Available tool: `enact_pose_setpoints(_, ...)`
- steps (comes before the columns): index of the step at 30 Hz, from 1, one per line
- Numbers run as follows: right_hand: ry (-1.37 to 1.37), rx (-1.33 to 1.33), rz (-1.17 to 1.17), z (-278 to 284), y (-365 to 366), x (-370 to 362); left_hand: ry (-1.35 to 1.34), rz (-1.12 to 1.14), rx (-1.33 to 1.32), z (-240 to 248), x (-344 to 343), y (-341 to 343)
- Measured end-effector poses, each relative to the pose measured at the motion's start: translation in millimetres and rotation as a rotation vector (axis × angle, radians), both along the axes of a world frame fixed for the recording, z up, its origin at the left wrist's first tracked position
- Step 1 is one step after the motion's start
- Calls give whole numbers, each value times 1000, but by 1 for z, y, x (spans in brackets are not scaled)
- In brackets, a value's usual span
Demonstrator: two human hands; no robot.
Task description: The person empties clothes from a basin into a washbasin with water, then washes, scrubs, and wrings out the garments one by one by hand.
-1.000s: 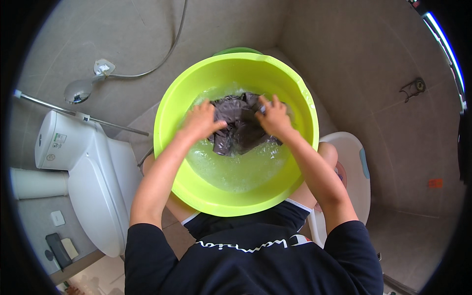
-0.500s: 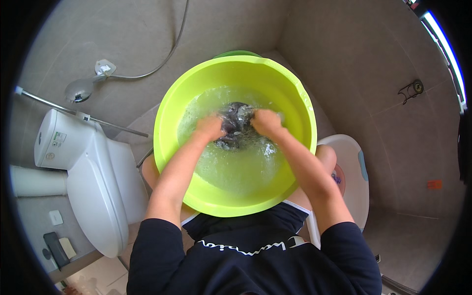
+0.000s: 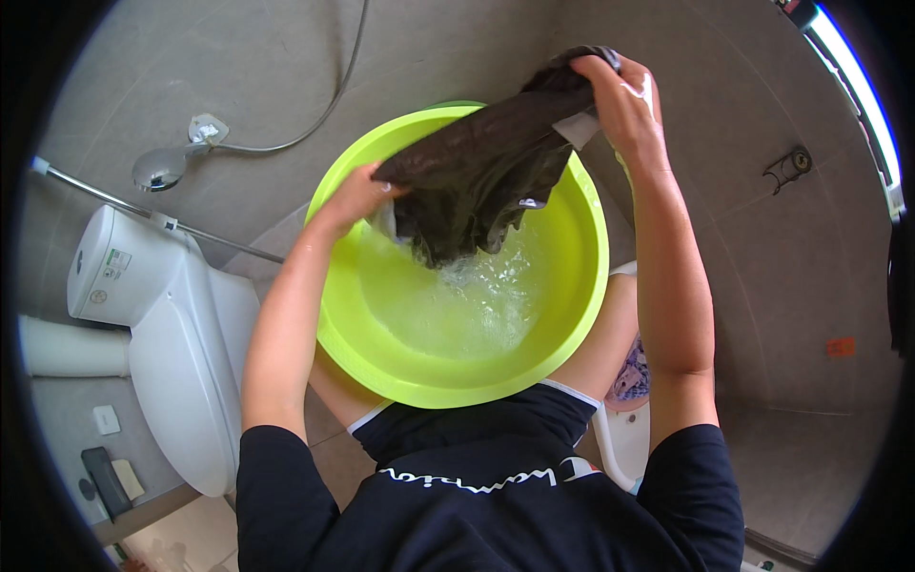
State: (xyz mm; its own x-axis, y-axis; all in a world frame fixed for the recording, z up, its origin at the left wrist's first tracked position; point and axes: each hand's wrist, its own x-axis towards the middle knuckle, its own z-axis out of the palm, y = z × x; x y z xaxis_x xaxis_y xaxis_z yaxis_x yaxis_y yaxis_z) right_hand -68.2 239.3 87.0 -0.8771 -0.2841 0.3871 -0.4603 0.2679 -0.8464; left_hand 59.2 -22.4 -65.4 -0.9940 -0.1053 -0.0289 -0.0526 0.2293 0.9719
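Observation:
A dark, soaked garment (image 3: 477, 162) is stretched between my two hands above a large lime-green basin (image 3: 429, 381). My left hand (image 3: 360, 195) is closed on its lower left end, over the basin's left side. Higher up, past the far right rim, my right hand (image 3: 624, 105) grips the other end, with wet suds on its back. A pale tag or patch (image 3: 577, 128) shows near that hand. The garment's lower folds hang down to the cloudy, rippling water (image 3: 448, 310). What kind of garment it is I cannot tell.
A white toilet (image 3: 181, 362) stands at the left, with a metal rail (image 3: 105, 197) beside it. On the far wall hang a shower head (image 3: 160, 169) and its hose. At my right, a white tub (image 3: 624, 439) holds a pink basin with patterned cloth (image 3: 632, 372).
Both hands have come up out of the water, lifting and spreading the dark garment. My right hand rose far up and to the right; my left moved left and slightly up.

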Motion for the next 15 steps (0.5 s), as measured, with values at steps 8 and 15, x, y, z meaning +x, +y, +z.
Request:
enact_pose_setpoints(8,-139,218,-80,-75,4,-15,-76,-36,576,33,-6,-6)
enact_pose_setpoints(15,-65,1021,206,-212,-22,31,-500,-177,-862,-67,0,74)
